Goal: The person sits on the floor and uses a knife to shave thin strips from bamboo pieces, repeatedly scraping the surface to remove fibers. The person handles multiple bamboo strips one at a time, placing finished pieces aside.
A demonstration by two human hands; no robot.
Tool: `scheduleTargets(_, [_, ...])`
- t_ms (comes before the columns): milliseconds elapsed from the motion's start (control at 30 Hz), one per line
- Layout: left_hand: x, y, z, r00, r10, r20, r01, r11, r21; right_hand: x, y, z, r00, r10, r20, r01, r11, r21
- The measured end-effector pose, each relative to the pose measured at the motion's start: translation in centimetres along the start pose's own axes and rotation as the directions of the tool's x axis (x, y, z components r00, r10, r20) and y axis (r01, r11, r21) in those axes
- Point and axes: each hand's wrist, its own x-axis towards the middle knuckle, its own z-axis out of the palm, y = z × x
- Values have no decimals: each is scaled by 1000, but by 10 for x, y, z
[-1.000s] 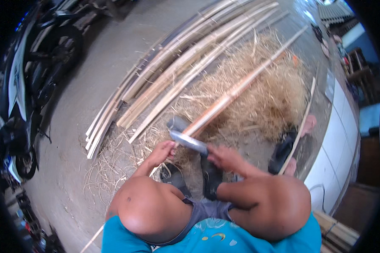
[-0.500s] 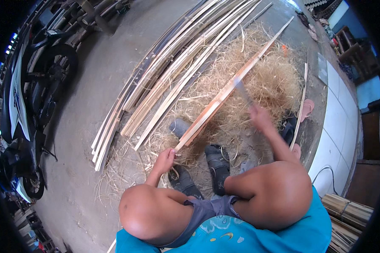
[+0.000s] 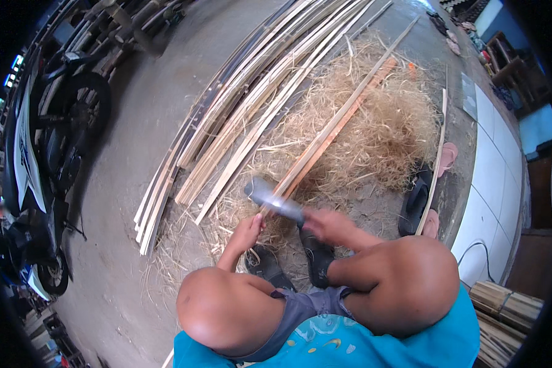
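A long, thin bamboo strip (image 3: pixel 339 119) runs away from me over a reddish wooden board (image 3: pixel 354 110). My left hand (image 3: pixel 248 232) is closed around the strip's near end, beside my left shoe. In my right hand (image 3: pixel 330 226) is a broad-bladed knife (image 3: pixel 282 207), its handle inside my closed fingers. The blade lies across the strip just ahead of my left hand, smeared by motion. Pale curly shavings (image 3: pixel 392 122) are heaped under and around the board.
Many split bamboo strips (image 3: pixel 245 92) lie on the floor to the left. A motorcycle (image 3: pixel 55 153) stands at the far left. On the right are a dark sandal (image 3: pixel 416 202), a single strip (image 3: pixel 438 147), a white tiled ledge (image 3: pixel 487 178) and a tied bamboo bundle (image 3: pixel 503 303).
My right hand has brought the knife back toward me along the strip, from its middle to near my left hand. The strip's far end has shifted slightly left of the board.
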Motion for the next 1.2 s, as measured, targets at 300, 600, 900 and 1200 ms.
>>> scheduleTargets(300, [3, -3, -2, 923, -308, 230, 379, 632, -676, -11, 3, 57, 988, -149, -45, 154, 979, 132])
scheduleTargets(600, [7, -5, 5, 957, -251, 146, 290, 786, -546, 15, 57, -19, 956, 89, -281, -68, 994, 82])
scheduleTargets(900, [-36, -55, -1, 994, -85, -68, 81, 995, -59, 37, 88, -21, 960, 16, -279, -28, 999, -42])
scheduleTargets(1200, [-15, -19, 8, 958, 257, -130, -145, 820, 554, -8, 12, 40, 976, -209, -58, 207, 978, -38])
